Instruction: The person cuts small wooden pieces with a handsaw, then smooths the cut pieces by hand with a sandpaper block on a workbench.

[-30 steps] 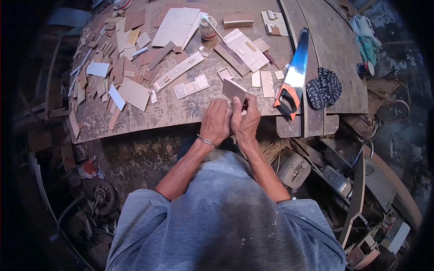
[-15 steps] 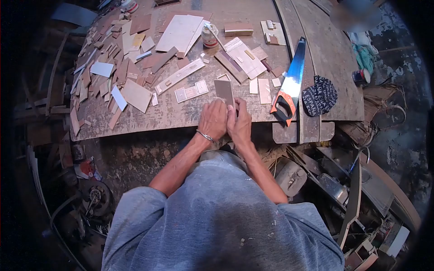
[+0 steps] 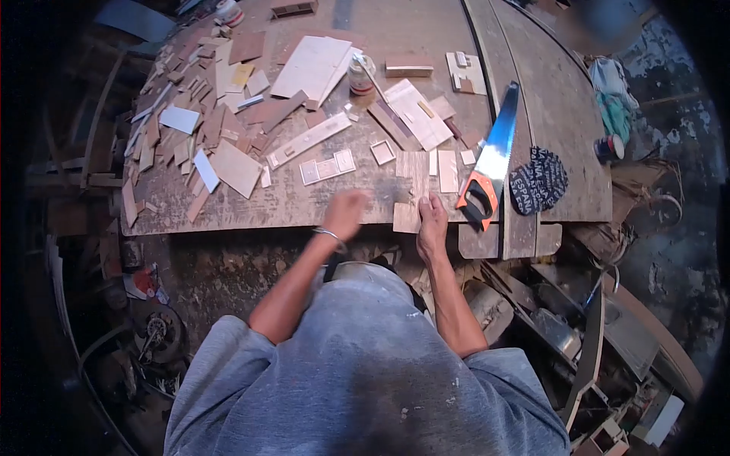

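My right hand [image 3: 432, 226] grips a flat wooden piece [image 3: 413, 182] with a stepped outline at the table's front edge, thumb on top. My left hand [image 3: 347, 213] is off to the left of it, blurred by motion, and its fingers cannot be made out. Just behind the held piece lies a small square wooden frame [image 3: 383, 152]. A three-part framed strip [image 3: 328, 166] rests beyond my left hand. Two thin wooden strips [image 3: 448, 172] lie right of the held piece.
A handsaw [image 3: 480, 190] with an orange handle and a dark patterned cap [image 3: 538, 181] lie on the right. A jar with a brush [image 3: 361, 76] stands mid-table. Wood offcuts [image 3: 180, 118] are heaped on the left of the table [image 3: 251, 216].
My hands have moved apart, the left one leftward, the right one rightward and nearer my body. The wooden piece, earlier tilted between both hands, now shows its broad face in my right hand.
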Demonstrator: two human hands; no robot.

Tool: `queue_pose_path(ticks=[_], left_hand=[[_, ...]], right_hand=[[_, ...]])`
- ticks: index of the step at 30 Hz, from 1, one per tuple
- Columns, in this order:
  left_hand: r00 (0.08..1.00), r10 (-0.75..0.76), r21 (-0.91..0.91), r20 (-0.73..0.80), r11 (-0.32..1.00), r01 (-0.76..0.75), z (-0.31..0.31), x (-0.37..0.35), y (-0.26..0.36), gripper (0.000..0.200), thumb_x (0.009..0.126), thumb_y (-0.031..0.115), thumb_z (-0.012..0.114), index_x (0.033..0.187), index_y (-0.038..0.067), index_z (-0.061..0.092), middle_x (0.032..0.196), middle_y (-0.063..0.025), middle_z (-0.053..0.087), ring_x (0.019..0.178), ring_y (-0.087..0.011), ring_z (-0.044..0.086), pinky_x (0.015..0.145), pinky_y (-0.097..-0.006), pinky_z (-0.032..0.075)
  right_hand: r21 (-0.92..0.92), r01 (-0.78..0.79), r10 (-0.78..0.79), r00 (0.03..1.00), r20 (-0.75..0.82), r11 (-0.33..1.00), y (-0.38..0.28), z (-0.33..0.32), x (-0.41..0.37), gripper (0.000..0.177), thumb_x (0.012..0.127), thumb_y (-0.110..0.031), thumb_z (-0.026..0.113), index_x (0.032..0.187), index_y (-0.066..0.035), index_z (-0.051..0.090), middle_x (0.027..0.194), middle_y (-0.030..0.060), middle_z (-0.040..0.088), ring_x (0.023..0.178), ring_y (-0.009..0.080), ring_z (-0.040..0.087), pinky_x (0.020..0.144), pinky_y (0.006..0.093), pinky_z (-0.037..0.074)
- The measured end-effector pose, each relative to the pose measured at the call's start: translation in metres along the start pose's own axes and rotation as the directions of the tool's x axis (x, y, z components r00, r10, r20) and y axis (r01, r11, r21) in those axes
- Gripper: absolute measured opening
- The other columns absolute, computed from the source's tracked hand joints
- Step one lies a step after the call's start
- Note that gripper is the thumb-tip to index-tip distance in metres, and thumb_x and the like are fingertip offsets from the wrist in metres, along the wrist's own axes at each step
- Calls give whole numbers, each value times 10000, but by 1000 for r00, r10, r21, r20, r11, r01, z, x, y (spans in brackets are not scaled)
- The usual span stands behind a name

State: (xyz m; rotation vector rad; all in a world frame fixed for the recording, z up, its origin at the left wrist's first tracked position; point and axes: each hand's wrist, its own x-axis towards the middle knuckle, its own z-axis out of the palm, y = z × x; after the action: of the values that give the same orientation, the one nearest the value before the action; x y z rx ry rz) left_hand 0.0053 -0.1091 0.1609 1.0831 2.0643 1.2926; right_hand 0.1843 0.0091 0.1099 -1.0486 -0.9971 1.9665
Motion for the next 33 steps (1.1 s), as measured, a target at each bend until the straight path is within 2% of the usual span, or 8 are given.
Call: queue_pose_path(ticks=[3,7,10,13,20,24,31,33], left_hand=[[876,-477,366,-74,804,469,-57,5,-56,367,953,331,622,994,-12,744,935,-250,718,889,-396,698,784,-439,526],[945,-294,498,-140,805,324,-79,-24,-116,492,957,399,616,1171,-38,689,956,-215,738,916,-359,696,825,-413,533],[711,-587,-307,387,645,700,-81,-16,-50,549,1017,463,567,1364,37,584,1118,-87,707,988,-244,709,850,-436,587],[778,-542,-656,319,466,594,-71,-18,-43,400,1010,251,636,1349,58,548,1163,-74,683,936,-193,714,645,-316,629],[765,-451,-422,460,647,635,-191,14,-96,433,928,260,747,1240,64,520,1113,-100,681,752,-157,694,456,-239,549],[963,-218,-1,-157,975,221,-199,31,-142,551,748,322,906,1093,57,567,1003,-136,703,851,-225,678,740,-354,562],[805,-590,-623,66,606,495,-244,41,-165,243,942,169,702,1137,64,603,1052,-77,660,917,-172,632,831,-338,518],[850,-526,-691,-39,629,357,-254,38,-179,304,968,49,620,1260,75,542,1125,-42,606,969,-127,594,852,-294,501]], right_hand=[[129,-27,17,997,74,991,-18,18,-6,279,1055,-135,502,1302,-4,497,1191,85,624,1091,151,603,990,314,483],[248,-75,58,995,76,966,-8,61,-13,313,1004,-69,586,1293,-6,485,1128,80,630,1035,144,622,937,302,519],[173,-181,156,977,147,968,8,89,-20,351,960,-32,648,1276,-19,495,1097,65,642,972,132,645,865,285,553],[139,-243,221,963,157,960,17,132,-25,357,935,-44,691,1250,2,529,1088,81,669,959,149,663,804,285,561],[-135,-205,208,978,4,969,34,205,-14,271,903,-35,741,1151,6,639,1065,82,711,917,156,683,807,296,564],[-291,-159,185,981,63,943,62,249,-6,277,912,-47,741,1164,-1,637,1075,83,711,922,142,665,845,276,543],[-411,-316,435,868,238,855,69,280,71,423,1062,-378,543,1155,21,646,1034,63,704,900,164,673,758,334,567],[-703,111,268,874,406,702,84,287,140,644,1063,-539,425,1158,48,671,1024,121,721,991,285,672,916,429,493]])
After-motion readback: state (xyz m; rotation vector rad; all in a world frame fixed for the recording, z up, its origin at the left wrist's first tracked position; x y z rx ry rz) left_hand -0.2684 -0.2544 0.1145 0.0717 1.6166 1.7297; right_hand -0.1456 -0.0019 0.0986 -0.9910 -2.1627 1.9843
